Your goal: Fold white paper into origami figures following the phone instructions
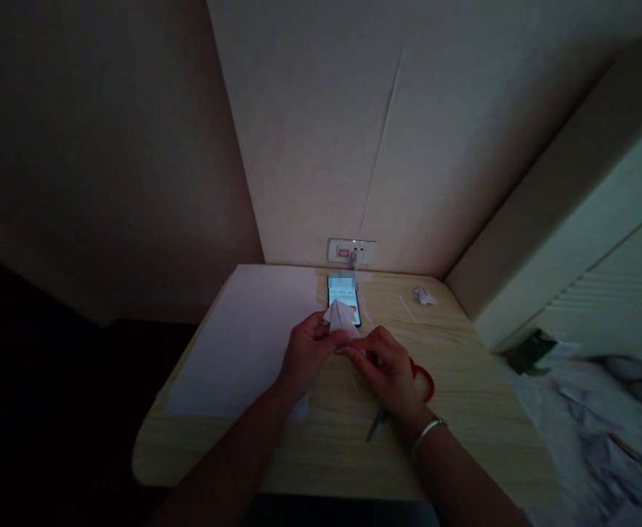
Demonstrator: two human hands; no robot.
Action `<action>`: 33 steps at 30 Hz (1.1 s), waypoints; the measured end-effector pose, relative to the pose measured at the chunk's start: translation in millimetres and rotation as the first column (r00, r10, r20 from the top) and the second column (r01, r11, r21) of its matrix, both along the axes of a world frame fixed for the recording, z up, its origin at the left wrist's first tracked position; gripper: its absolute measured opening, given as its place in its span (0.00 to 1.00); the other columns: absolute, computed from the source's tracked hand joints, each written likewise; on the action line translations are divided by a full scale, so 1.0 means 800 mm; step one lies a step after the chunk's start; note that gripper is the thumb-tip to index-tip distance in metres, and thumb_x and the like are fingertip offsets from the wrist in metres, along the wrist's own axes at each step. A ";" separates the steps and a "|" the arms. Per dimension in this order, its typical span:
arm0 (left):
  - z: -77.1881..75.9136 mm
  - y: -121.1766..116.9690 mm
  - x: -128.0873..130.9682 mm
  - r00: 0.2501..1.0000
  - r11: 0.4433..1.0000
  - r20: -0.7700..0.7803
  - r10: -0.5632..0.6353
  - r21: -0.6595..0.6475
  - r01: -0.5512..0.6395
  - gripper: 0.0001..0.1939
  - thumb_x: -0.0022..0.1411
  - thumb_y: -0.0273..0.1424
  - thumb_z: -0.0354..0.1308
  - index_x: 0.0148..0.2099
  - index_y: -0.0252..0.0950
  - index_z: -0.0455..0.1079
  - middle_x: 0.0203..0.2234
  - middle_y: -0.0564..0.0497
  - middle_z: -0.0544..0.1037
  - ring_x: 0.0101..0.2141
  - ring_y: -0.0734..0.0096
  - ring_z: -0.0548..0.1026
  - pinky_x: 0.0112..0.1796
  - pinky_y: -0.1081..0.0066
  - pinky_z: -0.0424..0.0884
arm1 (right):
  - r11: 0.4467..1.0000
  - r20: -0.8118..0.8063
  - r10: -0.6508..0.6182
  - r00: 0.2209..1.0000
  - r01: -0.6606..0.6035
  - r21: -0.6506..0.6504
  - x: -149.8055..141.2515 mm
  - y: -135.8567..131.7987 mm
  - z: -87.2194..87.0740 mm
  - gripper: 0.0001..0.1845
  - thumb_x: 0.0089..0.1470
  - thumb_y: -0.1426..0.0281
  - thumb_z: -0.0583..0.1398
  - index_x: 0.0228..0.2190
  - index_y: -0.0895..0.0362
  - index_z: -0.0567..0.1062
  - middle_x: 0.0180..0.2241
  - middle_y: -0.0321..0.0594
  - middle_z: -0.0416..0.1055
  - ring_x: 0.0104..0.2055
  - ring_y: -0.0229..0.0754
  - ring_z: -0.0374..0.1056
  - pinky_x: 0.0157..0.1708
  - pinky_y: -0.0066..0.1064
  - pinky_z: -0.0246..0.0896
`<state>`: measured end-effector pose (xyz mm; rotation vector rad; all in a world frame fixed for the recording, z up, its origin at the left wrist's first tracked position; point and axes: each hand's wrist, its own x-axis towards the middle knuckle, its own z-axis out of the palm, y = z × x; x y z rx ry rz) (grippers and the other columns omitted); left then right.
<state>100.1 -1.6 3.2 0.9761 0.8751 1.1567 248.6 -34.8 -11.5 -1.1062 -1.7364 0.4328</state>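
Note:
A small piece of folded white paper (pixel 342 316) is held up between both hands, its pointed end facing the wall. My left hand (pixel 310 347) grips its left side, thumb across the front. At its lower right edge, my right hand (pixel 385 368) pinches the paper between thumb and fingers. Behind the paper lies a phone (pixel 356 311) with a lit screen, partly covered from view. Scissors with red handles (pixel 424 383) rest under my right hand, which hides their middle; the blade tip shows to the left of the wrist.
Large white sheets (pixel 238 337) cover the left of the wooden table (pixel 463 410). A small folded paper piece (pixel 424 296) sits at the back right, near thin paper strips (pixel 407 308). A wall socket (pixel 351 252) with a plug is just above the table's back edge.

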 end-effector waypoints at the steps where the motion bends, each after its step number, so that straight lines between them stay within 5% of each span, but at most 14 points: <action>1: -0.001 0.001 -0.001 1.000 1.000 0.014 0.003 -0.008 -0.003 0.19 0.44 0.31 0.67 0.41 0.33 0.70 0.21 0.56 0.76 0.23 0.75 0.73 0.27 0.77 0.65 | 1.000 -0.002 0.008 1.000 -0.008 -0.010 0.000 0.000 0.001 0.05 0.53 0.67 0.61 0.32 0.53 0.78 0.25 0.34 0.62 0.26 0.35 0.60 0.24 0.27 0.57; 8: -0.001 0.000 -0.002 0.999 1.000 0.026 0.021 -0.006 -0.021 0.19 0.44 0.33 0.68 0.39 0.32 0.71 0.22 0.54 0.77 0.23 0.75 0.73 0.27 0.76 0.66 | 0.997 0.003 0.065 0.998 -0.065 -0.042 0.001 -0.001 0.005 0.05 0.53 0.67 0.61 0.30 0.53 0.78 0.24 0.34 0.62 0.26 0.36 0.60 0.23 0.28 0.57; 20: 0.001 -0.002 0.000 0.998 1.000 0.056 0.000 0.009 0.000 0.18 0.44 0.30 0.68 0.39 0.33 0.71 0.24 0.54 0.77 0.25 0.75 0.73 0.29 0.76 0.67 | 0.988 -0.041 -0.135 0.990 0.132 -0.081 -0.008 0.000 -0.002 0.08 0.53 0.65 0.61 0.26 0.55 0.72 0.21 0.32 0.63 0.23 0.34 0.58 0.23 0.27 0.54; 33: -0.003 -0.002 -0.001 0.995 1.000 0.096 -0.026 0.009 0.025 0.17 0.46 0.30 0.67 0.40 0.34 0.71 0.25 0.53 0.78 0.25 0.75 0.73 0.30 0.75 0.67 | 0.979 -0.096 -0.143 0.985 0.127 -0.160 -0.009 -0.001 -0.010 0.08 0.52 0.64 0.61 0.26 0.55 0.71 0.23 0.34 0.67 0.24 0.35 0.61 0.24 0.27 0.58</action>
